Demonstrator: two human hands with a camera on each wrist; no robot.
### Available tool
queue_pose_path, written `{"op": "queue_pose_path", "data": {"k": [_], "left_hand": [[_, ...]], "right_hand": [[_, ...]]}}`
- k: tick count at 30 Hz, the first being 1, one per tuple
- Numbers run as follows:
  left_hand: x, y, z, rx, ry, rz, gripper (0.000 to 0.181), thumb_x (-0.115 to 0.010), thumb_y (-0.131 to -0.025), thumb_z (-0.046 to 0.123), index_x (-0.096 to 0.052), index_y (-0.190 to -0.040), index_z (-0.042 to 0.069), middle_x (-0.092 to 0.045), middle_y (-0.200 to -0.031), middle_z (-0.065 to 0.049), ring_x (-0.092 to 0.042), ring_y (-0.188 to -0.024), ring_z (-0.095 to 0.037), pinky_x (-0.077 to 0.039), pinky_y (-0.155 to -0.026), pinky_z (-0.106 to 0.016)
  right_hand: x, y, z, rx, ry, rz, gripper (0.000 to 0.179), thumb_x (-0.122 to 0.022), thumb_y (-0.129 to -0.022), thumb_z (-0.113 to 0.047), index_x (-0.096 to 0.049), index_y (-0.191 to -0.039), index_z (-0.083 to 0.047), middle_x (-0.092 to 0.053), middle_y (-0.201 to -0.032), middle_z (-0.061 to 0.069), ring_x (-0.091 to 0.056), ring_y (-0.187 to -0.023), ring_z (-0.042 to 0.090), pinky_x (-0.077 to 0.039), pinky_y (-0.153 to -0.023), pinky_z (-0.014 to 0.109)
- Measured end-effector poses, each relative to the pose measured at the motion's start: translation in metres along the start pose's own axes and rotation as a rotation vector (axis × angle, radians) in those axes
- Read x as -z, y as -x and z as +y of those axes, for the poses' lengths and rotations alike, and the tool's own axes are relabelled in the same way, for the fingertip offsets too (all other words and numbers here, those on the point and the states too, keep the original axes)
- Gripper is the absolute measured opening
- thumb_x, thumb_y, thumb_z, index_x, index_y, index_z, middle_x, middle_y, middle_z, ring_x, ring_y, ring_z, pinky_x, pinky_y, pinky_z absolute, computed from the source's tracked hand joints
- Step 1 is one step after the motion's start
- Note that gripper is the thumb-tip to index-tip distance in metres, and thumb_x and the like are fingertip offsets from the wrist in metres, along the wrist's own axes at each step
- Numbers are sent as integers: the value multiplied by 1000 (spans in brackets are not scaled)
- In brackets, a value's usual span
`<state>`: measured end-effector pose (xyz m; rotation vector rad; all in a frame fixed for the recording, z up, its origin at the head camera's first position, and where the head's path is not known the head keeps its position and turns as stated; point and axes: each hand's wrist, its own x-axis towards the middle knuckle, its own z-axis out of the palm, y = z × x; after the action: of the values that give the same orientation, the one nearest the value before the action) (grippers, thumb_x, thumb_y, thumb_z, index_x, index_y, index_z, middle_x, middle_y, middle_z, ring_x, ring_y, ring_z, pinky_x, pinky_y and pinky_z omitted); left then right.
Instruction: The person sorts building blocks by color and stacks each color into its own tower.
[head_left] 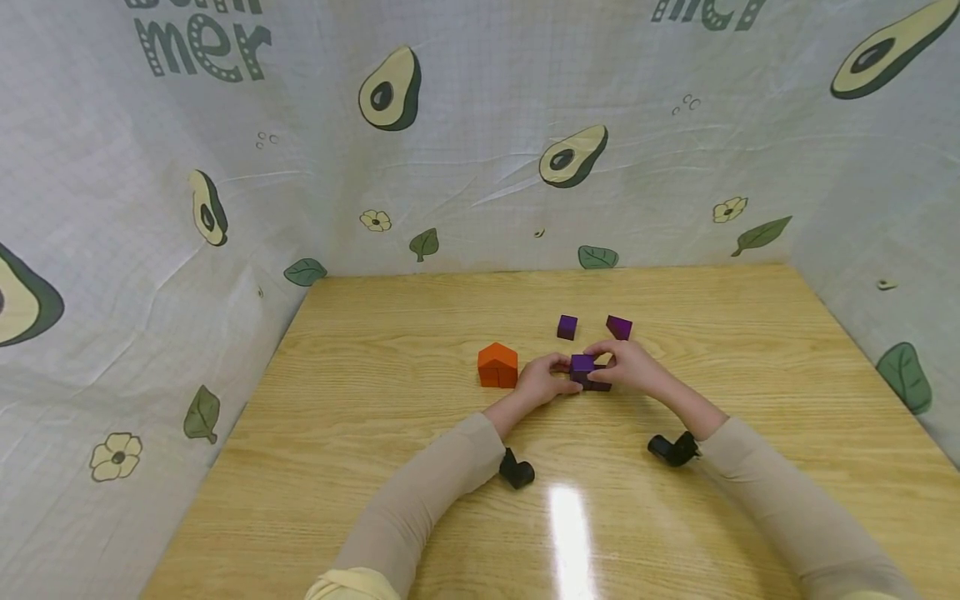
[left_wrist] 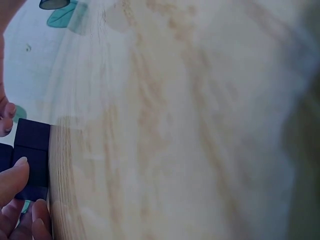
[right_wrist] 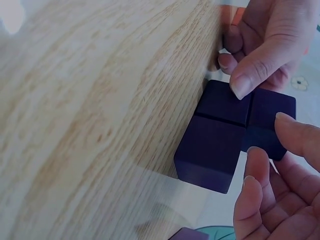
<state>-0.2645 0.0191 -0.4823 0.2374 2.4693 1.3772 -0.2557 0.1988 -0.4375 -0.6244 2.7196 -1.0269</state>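
Note:
Two dark purple blocks stand side by side on the wooden table, and a purple cube point(head_left: 582, 363) sits on top of the left one. My left hand point(head_left: 544, 380) grips the lower left block point(right_wrist: 222, 101), thumb on its near face and fingers behind. From the other side my right hand point(head_left: 632, 367) pinches the upper cube between thumb and fingertips. The lower right block point(right_wrist: 207, 150) has no finger on it in the right wrist view. In the left wrist view, the fingers of both hands show at the left edge around the blocks.
Behind the hands lie a small purple block point(head_left: 567, 327) and a slant-sided purple block point(head_left: 619, 327). Left of the left hand stands an orange block house point(head_left: 498, 367) with a pointed top. A patterned cloth point(head_left: 480, 167) hangs around the table point(head_left: 360, 333).

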Motion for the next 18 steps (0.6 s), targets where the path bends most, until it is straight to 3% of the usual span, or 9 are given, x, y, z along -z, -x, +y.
{"op": "queue_pose_path", "data": {"k": [18], "left_hand": [[1,1,0,12,59,-16,43,-77,-74,25,-63,-113,14,-66,-106,1,-57,-103,-13,-43,-90,-28]], "right_hand": [[2,0,-4,-26,12,-8,35,-66,-83,-8,-58,-112,9,-61,-104,25,-51,-61,12,-44,-58,25]]}}
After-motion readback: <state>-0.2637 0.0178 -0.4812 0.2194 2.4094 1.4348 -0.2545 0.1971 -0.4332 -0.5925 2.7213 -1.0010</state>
